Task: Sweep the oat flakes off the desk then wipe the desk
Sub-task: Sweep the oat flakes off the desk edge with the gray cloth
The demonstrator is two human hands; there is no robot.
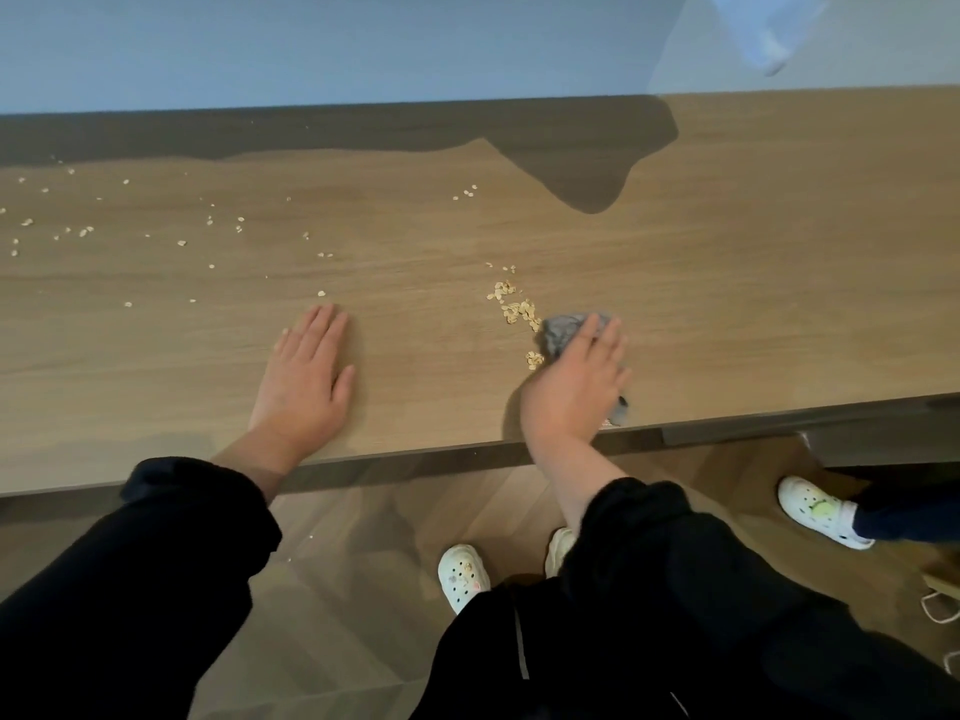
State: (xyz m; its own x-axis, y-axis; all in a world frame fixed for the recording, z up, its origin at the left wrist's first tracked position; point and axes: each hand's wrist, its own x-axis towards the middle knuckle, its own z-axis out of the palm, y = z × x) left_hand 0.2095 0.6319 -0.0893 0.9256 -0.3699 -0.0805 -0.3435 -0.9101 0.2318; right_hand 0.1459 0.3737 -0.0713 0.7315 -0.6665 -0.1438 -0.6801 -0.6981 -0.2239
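A wooden desk (753,283) runs across the view. Oat flakes lie scattered over its left part (85,231), and a denser heap of flakes (517,309) sits just left of a grey cloth (561,332). My right hand (576,387) presses flat on the cloth near the desk's front edge, fingers straight. My left hand (306,371) rests flat on the bare wood, fingers straight, holding nothing. A small clump of flakes (535,359) lies beside my right thumb.
The desk's front edge (415,457) runs just below my wrists. A wall (311,44) backs the desk. On the wooden floor stand my white clogs (462,576), and another person's white clog (821,511) is at the right.
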